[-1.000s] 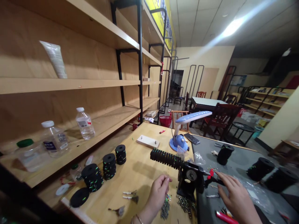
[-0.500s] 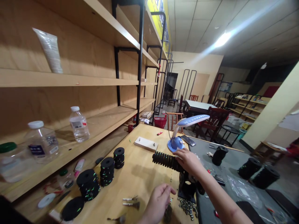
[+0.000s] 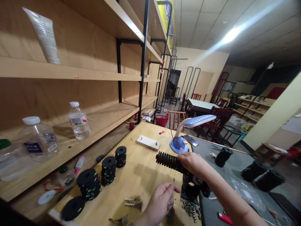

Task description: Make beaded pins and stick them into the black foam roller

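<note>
My right hand (image 3: 190,162) wraps over the right end of a horizontal row of black foam spools (image 3: 167,159), flecked with bright bits, on a black stand (image 3: 190,190). A thin line hangs from the row, with a small metallic piece (image 3: 174,179) on it. Just below that piece, my left hand (image 3: 161,199) is closed in a pinch; whatever its fingertips hold is too small to make out. Under the stand lies a heap of small metal pieces (image 3: 191,209). A dark clump (image 3: 171,215) sits beside the left hand, partly hidden by it.
Stacks of black foam spools (image 3: 88,184) line the table's left side. Brush-like tools (image 3: 133,202) lie near the front. A white board with two pegs (image 3: 148,142) and a blue desk lamp (image 3: 179,144) stand farther back. More spools (image 3: 223,157) rest on the grey mat at right.
The view has shifted slightly. My left hand has come up a little, nearer the hanging metallic piece. My right hand stays on the row, its fingers more curled.
</note>
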Tool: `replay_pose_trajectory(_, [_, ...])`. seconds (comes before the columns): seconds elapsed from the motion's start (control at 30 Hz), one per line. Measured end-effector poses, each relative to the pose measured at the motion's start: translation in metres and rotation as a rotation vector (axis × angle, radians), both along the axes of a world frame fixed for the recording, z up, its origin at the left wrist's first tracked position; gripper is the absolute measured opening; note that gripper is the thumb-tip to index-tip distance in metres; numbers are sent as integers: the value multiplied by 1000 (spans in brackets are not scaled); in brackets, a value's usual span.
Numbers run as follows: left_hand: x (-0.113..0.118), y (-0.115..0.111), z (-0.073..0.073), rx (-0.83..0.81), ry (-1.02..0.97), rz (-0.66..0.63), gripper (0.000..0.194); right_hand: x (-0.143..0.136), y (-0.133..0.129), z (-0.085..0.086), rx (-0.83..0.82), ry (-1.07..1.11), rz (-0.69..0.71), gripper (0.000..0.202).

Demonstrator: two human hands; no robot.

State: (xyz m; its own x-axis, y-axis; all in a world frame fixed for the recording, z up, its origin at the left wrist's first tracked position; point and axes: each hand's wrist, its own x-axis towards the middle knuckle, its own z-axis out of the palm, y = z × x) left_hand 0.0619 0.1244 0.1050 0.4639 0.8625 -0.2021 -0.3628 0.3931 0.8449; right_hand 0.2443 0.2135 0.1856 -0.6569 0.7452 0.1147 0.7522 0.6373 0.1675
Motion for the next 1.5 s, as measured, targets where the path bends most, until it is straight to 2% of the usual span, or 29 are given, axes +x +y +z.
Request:
replay_pose_trajectory(0.17, [1,1,4,9,-16,-12,67,-5,-5,1,31,-123,25,23])
replay_pose_trajectory(0.33, [1,2,9,39,-15,10,63,-7,-5,2,55,-136,44,21])
replay_pose_trajectory(0.63, [0,0,6,59,17,25,64,7,8,-16,126,133,-67,18])
replay_pose_trajectory(0.83, [2,-5,4,39,36,11,65,18,-1,-21,121,276,-103,19])
replay_pose_trajectory(1.1, [3,-3,2,28,15,4,65,5,-8,-4,56,72,84,18])
replay_pose_trajectory(1.5, [-4,6,15,26,-4,24,56,-16,-5,12,16,-175,209,25])
